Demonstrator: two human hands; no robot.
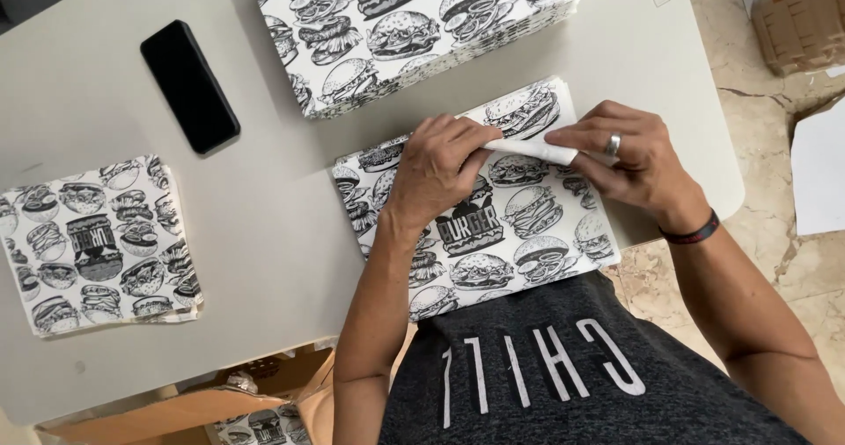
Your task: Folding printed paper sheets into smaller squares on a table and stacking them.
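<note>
A sheet of white paper with black burger drawings (515,225) lies on the grey table (264,225) in front of me. Its far edge is rolled back into a white fold (532,151). My left hand (436,168) presses down on the sheet and pinches the fold's left part. My right hand (629,154), with a ring and a dark wristband, pinches the fold's right end between thumb and fingers.
A thick stack of the same printed sheets (405,31) sits at the table's far side. A smaller pile (97,242) lies at the left. A black phone (189,86) rests face up. Cardboard boxes (202,405) stand below the table edge; another (801,18) on the tiled floor.
</note>
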